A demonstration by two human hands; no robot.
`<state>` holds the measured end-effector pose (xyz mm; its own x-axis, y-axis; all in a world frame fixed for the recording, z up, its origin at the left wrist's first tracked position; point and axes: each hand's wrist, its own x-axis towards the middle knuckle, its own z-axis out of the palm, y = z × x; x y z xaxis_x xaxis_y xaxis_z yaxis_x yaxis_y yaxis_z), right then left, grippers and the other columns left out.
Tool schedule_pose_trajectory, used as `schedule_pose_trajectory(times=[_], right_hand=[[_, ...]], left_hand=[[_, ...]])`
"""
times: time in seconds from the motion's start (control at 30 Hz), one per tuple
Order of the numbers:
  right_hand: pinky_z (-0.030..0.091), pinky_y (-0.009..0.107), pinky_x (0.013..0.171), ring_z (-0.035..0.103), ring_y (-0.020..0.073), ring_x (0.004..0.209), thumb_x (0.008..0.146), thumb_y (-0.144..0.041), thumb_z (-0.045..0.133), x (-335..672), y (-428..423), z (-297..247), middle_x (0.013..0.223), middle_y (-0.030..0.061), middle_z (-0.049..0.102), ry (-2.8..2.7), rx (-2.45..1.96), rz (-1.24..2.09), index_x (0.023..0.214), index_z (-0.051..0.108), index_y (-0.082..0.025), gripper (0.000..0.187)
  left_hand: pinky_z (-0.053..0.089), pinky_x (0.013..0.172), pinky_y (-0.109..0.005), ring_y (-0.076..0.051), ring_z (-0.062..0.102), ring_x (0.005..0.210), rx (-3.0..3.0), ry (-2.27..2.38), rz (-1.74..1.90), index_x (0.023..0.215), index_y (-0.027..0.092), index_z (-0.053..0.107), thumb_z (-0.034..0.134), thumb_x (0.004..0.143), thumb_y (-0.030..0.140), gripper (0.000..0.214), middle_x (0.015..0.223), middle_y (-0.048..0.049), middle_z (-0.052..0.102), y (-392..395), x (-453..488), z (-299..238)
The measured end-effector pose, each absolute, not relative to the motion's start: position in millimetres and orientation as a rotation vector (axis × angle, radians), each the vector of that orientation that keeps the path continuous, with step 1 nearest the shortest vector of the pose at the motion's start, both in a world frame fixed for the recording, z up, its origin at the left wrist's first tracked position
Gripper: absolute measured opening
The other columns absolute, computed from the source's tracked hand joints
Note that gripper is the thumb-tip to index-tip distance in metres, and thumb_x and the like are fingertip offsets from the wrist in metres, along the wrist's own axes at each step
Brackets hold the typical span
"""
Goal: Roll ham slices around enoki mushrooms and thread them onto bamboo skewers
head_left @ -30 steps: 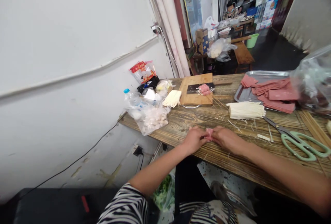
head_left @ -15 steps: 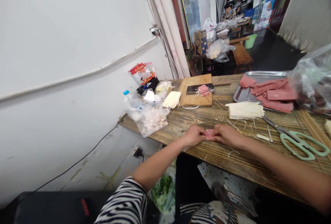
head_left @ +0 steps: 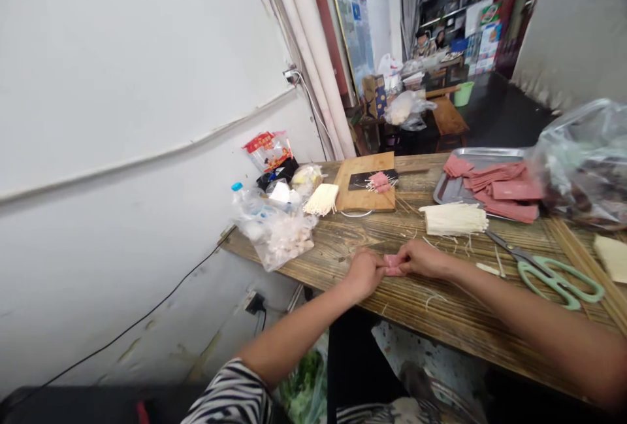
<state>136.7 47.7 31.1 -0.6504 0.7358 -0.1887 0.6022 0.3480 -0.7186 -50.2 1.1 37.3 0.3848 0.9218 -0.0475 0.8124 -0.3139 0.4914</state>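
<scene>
My left hand (head_left: 363, 273) and my right hand (head_left: 420, 259) meet at the near edge of the wooden table (head_left: 441, 319). Both pinch a small pink meat roll (head_left: 392, 263) between their fingertips. Just beyond my right hand lies a bundle of white enoki mushrooms (head_left: 454, 218). A metal tray (head_left: 448, 187) with pink meat slices (head_left: 499, 189) stands at the back right. Finished pink rolls (head_left: 379, 181) lie on a wooden cutting board (head_left: 365, 194) at the back.
Green-handled scissors (head_left: 558, 277) lie right of my right arm. Plastic bags (head_left: 277, 231) and a bottle crowd the table's left end by the wall. A large clear bag (head_left: 585, 163) fills the far right. Bamboo skewers (head_left: 578, 257) lie there too. People sit far back.
Both hands stayed together on the pink roll, working it slightly. The camera tilted down and shifted, so the table sits a little lower in view.
</scene>
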Motion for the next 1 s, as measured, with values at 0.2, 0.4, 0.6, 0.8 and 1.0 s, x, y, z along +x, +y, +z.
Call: schedule_pose_trajectory(times=[0.2, 0.4, 0.6, 0.8, 1.0], right_hand=[[0.026, 0.024, 0.053, 0.034, 0.0094, 0.055, 0.063, -0.064, 0.064, 137, 49, 29, 0.050, -0.0028, 0.046, -2.412, -1.212, 1.181, 0.062, 0.073, -0.015, 0.050], [0.030, 0.022, 0.054, 0.040, 0.0094, 0.055, 0.060, -0.042, 0.071, 135, 47, 27, 0.052, -0.0034, 0.052, -2.360, -1.277, 1.183, 0.070, 0.077, -0.017, 0.027], [0.030, 0.022, 0.054, 0.039, 0.0089, 0.055, 0.059, -0.040, 0.072, 133, 45, 33, 0.049, -0.0047, 0.049, -2.336, -1.333, 1.175, 0.067, 0.076, -0.018, 0.023], [0.030, 0.023, 0.056, 0.040, 0.0098, 0.056, 0.062, -0.051, 0.069, 135, 47, 34, 0.053, -0.0033, 0.053, -2.380, -1.309, 1.208, 0.069, 0.076, -0.017, 0.035], [0.031, 0.025, 0.056, 0.047, 0.0132, 0.060, 0.065, -0.058, 0.066, 137, 52, 33, 0.061, 0.0003, 0.061, -2.457, -1.330, 1.138, 0.071, 0.074, -0.017, 0.043]], left_hand=[[0.038, 0.085, -0.038, -0.023, 0.056, 0.094, 2.445, 1.559, 0.435, 0.087, 0.022, 0.076, 0.051, 0.092, 0.021, 0.025, 0.098, -0.0065, 0.071, -18, -42, 37], [0.036, 0.084, -0.038, -0.023, 0.055, 0.090, 2.591, 1.455, 0.352, 0.100, 0.021, 0.072, 0.046, 0.095, 0.027, 0.027, 0.096, -0.0080, 0.071, -24, -45, 37], [0.037, 0.081, -0.033, -0.020, 0.057, 0.082, 2.458, 1.468, 0.304, 0.084, 0.020, 0.073, 0.055, 0.091, 0.029, 0.021, 0.085, -0.0045, 0.072, -13, -47, 38], [0.040, 0.070, -0.023, -0.014, 0.057, 0.071, 2.222, 1.340, 0.291, 0.077, 0.017, 0.074, 0.060, 0.086, 0.039, 0.028, 0.074, -0.0010, 0.068, 6, -52, 43], [0.040, 0.066, -0.020, -0.013, 0.058, 0.071, 1.968, 1.457, 0.221, 0.084, 0.018, 0.076, 0.068, 0.077, 0.047, 0.031, 0.071, 0.0020, 0.069, 17, -55, 41]])
